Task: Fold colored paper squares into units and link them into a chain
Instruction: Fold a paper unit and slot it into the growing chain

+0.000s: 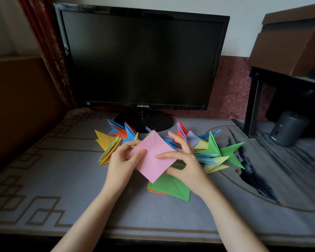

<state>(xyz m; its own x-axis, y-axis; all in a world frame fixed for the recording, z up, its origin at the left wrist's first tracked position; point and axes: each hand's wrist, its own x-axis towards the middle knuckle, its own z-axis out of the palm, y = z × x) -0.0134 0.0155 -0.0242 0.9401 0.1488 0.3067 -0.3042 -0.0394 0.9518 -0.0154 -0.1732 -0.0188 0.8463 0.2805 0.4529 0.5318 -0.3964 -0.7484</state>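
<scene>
Holding the pink paper [151, 157] up above the desk mat [65, 179], I pinch its left corner with my left hand [123, 161], thumb on top. My right hand [185, 160] pinches its right side, thumb laid across the face. A stack of green-topped squares [169, 188] lies just beneath, and the chain of folded colored units [210, 151] arcs behind, before the monitor [142, 59].

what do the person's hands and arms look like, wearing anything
The left hand and right hand are bare: no gloves, rings, watch or bracelet visible. Both forearms are uncovered to the frame's bottom edge, with no sleeve in view.
</scene>
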